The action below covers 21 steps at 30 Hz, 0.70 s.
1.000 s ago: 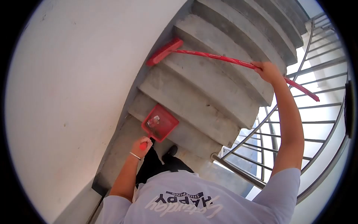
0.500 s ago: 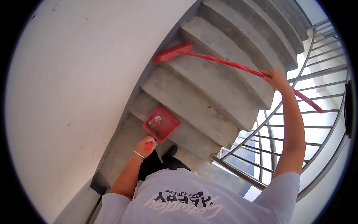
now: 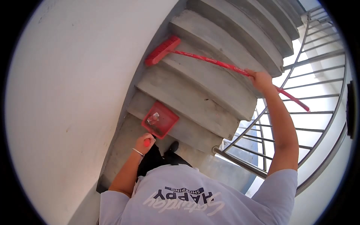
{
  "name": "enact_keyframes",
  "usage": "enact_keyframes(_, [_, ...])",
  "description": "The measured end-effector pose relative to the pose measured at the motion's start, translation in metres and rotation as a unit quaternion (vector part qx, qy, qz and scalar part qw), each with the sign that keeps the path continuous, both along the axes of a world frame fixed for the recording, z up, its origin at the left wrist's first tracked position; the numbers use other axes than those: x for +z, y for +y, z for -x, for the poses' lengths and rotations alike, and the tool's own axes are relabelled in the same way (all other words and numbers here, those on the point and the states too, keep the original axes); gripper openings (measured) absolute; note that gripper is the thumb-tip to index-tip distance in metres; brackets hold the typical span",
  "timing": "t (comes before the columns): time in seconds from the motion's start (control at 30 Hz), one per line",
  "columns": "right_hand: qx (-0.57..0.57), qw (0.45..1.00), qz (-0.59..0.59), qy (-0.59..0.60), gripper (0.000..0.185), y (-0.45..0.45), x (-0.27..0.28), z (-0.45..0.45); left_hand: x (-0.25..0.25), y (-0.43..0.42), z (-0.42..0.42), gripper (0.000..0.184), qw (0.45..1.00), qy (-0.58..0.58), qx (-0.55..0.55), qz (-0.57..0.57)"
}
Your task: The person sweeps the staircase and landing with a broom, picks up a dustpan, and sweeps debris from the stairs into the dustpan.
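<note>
My right hand (image 3: 261, 80) is wrapped round the red handle of a broom (image 3: 210, 60), which reaches across the stairs. The broom's red head lies at the wall side of a step, close to the wall. Lower down, my left hand (image 3: 145, 141) grips the handle of a red dustpan (image 3: 170, 120), whose pan hangs over the lower steps with its open side towards the stairs. Inside the pan lie a crumpled whitish wrapper (image 3: 153, 118) and some dark dirt.
Curved concrete steps (image 3: 183, 88) climb towards the top right. A white wall (image 3: 75, 93) bounds them on the left, a metal railing (image 3: 315, 129) on the right. A dark speck (image 3: 206, 99) lies on one step. My black shoe (image 3: 173, 146) stands below.
The broom head has shifted left and slightly up against the wall, turning so its ridged side shows. My right hand has moved left with it. The dustpan has barely moved.
</note>
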State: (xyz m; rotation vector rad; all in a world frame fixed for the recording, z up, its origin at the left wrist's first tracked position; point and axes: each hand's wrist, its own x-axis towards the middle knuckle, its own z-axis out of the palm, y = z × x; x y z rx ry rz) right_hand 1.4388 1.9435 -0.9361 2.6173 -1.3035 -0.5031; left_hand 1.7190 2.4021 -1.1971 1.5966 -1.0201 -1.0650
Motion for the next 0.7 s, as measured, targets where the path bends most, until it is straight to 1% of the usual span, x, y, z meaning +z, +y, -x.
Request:
enact_keyframes(0.03, [-0.005,1.000,0.004,0.002,0.033,0.002,-0.010,0.018,0.000,-0.002,-0.001,0.009,1.000,0.005,0.002,-0.006])
enact_keyframes(0.1, [-0.016,0.997,-0.010,-0.076,0.034,0.019,-0.020,0.048,0.005,-0.006,-0.006,0.006,1.000,-0.011,-0.011,-0.012])
enact_keyframes(0.17, [-0.064,0.996,-0.022,-0.053,0.033,0.054,0.009,0.047,0.006,-0.006,-0.009,0.004,0.999,-0.030,-0.017,-0.020])
enact_keyframes(0.27, [-0.076,0.993,-0.033,-0.085,0.033,0.058,0.021,0.079,0.007,-0.005,-0.004,0.003,0.999,-0.027,-0.008,-0.033])
enact_keyframes(0.3, [-0.073,0.993,-0.036,-0.085,0.033,0.058,0.023,0.076,0.010,-0.005,-0.003,0.003,0.999,-0.026,-0.009,-0.041])
enact_keyframes(0.37, [-0.046,0.998,0.017,-0.034,0.033,0.054,0.024,0.066,0.013,-0.001,0.000,0.003,0.998,-0.032,-0.006,-0.053])
enact_keyframes(0.4, [-0.014,0.998,0.022,-0.059,0.034,0.044,0.022,0.061,0.010,0.000,0.002,0.003,0.999,-0.027,-0.002,-0.030])
enact_keyframes(0.43, [-0.003,0.998,0.020,-0.059,0.033,0.032,0.021,0.053,0.008,0.001,0.003,0.004,1.000,-0.023,0.002,-0.006])
enact_keyframes(0.5, [0.032,0.997,0.012,-0.068,0.032,0.002,0.026,0.036,0.000,0.004,0.005,0.005,0.999,-0.033,0.003,-0.007])
enact_keyframes(0.57, [0.071,0.995,0.054,-0.036,0.031,-0.028,0.035,0.012,-0.007,0.006,0.009,0.006,0.999,-0.037,0.005,-0.010])
enact_keyframes(0.6, [0.081,0.994,0.063,-0.032,0.031,-0.042,0.031,-0.005,-0.011,0.007,0.011,0.006,1.000,-0.005,0.022,-0.008])
enact_keyframes(0.63, [0.090,0.993,0.071,-0.027,0.031,-0.053,0.025,-0.019,-0.014,0.009,0.014,0.006,0.999,0.028,0.038,-0.007])
enact_keyframes(0.67, [0.089,0.994,0.065,-0.024,0.031,-0.065,0.022,-0.024,-0.013,0.009,0.014,0.006,0.999,0.031,0.038,-0.012])
enact_keyframes(0.7, [0.050,0.998,0.026,-0.023,0.031,-0.073,0.021,-0.028,-0.008,0.006,0.012,0.005,0.999,-0.003,0.039,-0.014])
